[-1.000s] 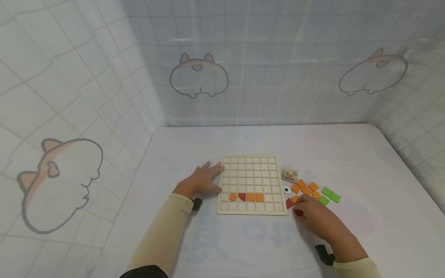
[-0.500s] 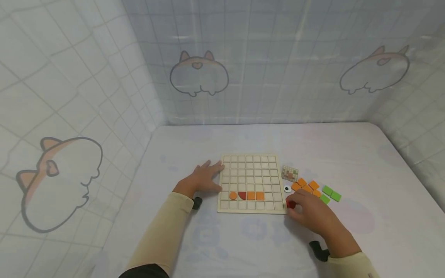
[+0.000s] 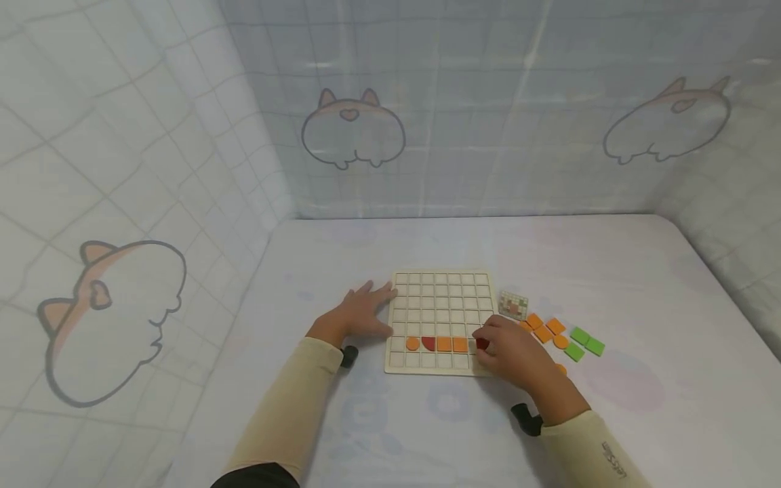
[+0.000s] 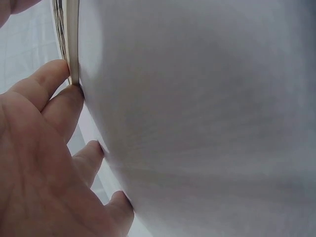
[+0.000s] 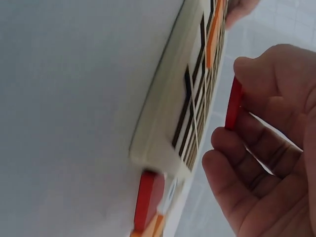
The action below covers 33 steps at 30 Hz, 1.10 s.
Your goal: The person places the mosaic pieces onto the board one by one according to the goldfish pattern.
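My left hand (image 3: 363,313) lies with fingers spread at the left edge of a wooden grid board (image 3: 442,298). In the left wrist view, two fingertips (image 4: 69,96) touch the board's edge. My right hand (image 3: 515,352) is over the board's lower right part and pinches a red tile (image 5: 234,104) between thumb and fingers; the right wrist view shows the tile just above the grid. One grid row bears an orange round tile (image 3: 413,343), a red quarter-round tile (image 3: 429,343) and two orange square tiles (image 3: 451,344), left of the right hand.
Right of the board lie a small pattern card (image 3: 513,305), several orange tiles (image 3: 542,333) and green square tiles (image 3: 579,335). Another red tile (image 5: 148,200) lies beside the board's corner. Grid-patterned curtains (image 3: 476,135) stand behind the table.
My right hand has moved left from the loose tiles to over the board, carrying the red tile. My left hand keeps its place at the board's left edge.
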Each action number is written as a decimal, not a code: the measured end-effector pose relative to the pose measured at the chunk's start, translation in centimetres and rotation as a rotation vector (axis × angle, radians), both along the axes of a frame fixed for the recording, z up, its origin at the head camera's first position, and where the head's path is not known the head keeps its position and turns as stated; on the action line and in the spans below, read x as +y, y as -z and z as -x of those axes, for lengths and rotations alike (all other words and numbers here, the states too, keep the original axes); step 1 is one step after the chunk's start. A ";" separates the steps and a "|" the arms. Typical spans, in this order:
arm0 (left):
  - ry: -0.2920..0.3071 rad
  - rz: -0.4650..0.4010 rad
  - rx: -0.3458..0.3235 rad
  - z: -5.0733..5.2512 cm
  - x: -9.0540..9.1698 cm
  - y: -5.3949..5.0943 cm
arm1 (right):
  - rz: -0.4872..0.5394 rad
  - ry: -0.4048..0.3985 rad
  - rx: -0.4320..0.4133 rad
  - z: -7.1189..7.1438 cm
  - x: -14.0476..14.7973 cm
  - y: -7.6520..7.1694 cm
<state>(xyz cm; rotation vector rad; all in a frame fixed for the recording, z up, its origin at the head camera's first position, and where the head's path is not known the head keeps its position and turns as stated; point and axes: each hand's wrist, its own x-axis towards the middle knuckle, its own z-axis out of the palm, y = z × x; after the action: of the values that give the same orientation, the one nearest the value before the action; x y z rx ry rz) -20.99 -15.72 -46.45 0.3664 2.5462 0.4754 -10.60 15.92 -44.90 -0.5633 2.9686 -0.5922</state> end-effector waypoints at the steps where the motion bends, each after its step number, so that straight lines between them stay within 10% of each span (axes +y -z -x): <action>1: 0.000 -0.002 0.003 0.0 0.0 0.1 | 0.000 -0.003 -0.006 0.2 -0.2 0.1; 33: 0.007 0.015 0.015 0.3 0.2 0.3 | 0.081 0.110 -0.237 1.2 -0.3 0.8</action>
<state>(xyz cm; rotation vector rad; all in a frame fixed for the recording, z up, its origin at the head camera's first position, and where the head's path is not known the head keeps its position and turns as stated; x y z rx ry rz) -21.28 -15.52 -46.74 0.3750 2.5610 0.4529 -11.76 15.61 -45.71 -0.3110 2.7740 -0.7357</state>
